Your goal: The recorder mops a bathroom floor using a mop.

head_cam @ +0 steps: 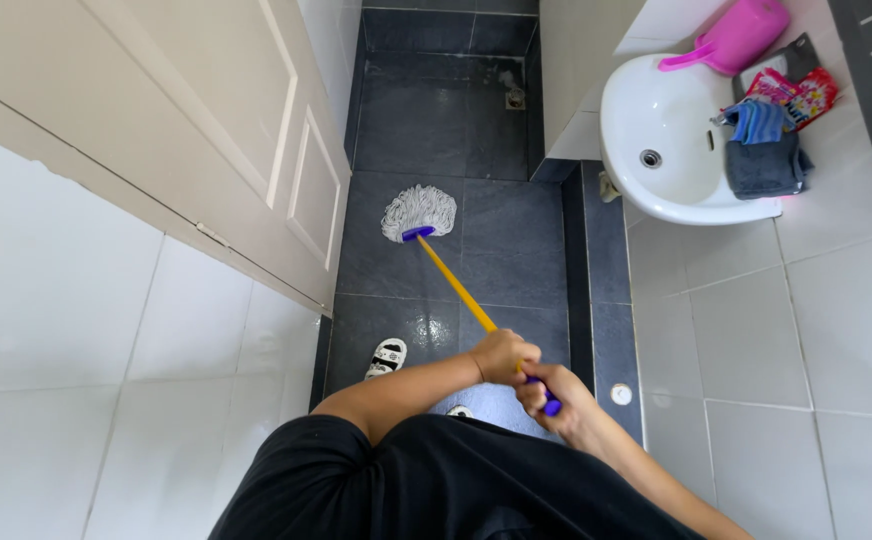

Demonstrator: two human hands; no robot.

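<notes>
Down below us, we grip a mop handle (pixel 456 288) with both hands: our left hand (pixel 501 355) is wrapped tight around the yellow shaft, and our right hand (pixel 548 392) is closed just behind it over the purple end cap. The handle slants away from us to the mop head (pixel 419 212), a bundle of white strings on a blue collar, which rests on the dark grey tiled floor (pixel 496 250). The tiles near our feet shine wet. A black-and-white sandal (pixel 387 357) sits on the floor just to the left of our left forearm. To the left stands a cream panelled door (pixel 256 140) set in white tiled wall. On the right, a white basin (pixel 666 150) hangs from the wall, with a folded grey cloth (pixel 764 165) draped over its rim and a pink scoop (pixel 736 38) beyond it.
</notes>
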